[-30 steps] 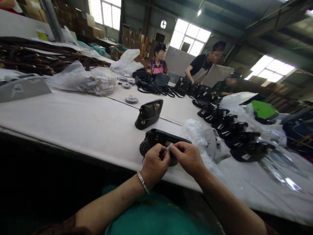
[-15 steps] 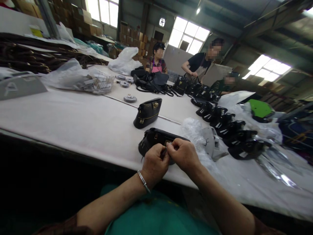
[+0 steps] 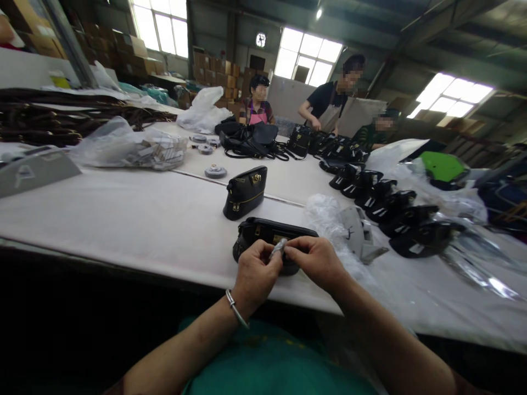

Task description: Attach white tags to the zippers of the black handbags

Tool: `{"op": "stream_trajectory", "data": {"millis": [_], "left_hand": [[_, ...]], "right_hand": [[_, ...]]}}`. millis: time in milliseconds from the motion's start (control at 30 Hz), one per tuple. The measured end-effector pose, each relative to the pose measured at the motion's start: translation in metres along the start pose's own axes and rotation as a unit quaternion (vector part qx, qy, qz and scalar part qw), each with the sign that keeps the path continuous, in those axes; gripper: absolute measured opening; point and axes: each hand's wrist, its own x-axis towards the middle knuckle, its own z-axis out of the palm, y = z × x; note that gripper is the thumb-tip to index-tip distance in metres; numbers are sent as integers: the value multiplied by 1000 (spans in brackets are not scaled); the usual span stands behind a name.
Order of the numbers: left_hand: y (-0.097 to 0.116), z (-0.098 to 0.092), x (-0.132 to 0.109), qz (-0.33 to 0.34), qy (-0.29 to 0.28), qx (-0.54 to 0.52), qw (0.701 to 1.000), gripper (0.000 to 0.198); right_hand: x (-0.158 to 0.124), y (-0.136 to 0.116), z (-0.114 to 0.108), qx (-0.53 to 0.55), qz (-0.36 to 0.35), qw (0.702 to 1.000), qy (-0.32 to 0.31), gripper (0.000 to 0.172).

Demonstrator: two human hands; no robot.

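My left hand (image 3: 258,269) pinches a small, crumpled greyish-white piece (image 3: 279,248), perhaps plastic wrap, between thumb and fingers. My right hand (image 3: 319,260) is closed with its fingertips against the same piece from the right. Both hands are just in front of a black handbag (image 3: 247,235) with gold fittings, which they partly cover. Just behind it a second black handbag (image 3: 246,193), with a gold clasp and a zip along its lower part, stands upright on the white table (image 3: 123,219).
A row of black bags (image 3: 420,237) runs along the right. Clear plastic wrap (image 3: 325,216) and a grey-white holder (image 3: 362,236) lie right of my hands. Grey rolls (image 3: 215,171) and a plastic bag of tags (image 3: 135,145) are at left. People (image 3: 329,99) work across the table.
The greyish-white piece, hidden between my fingers before, now shows. My hands have parted slightly at the fingertips. The whole view has shifted a little; the two bags stay in place.
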Motion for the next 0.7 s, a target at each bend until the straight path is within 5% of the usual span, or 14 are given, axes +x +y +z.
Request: {"op": "stream_trajectory", "data": {"millis": [367,700], "left_hand": [[2,1,2,-106,-18,-98,989,32],[14,-3,0,-303,-40,-315,898,20]], "right_hand": [[-6,12,14,-23,-18,997,71,6],[-13,16,24,12,-29,994,105,3]]}}
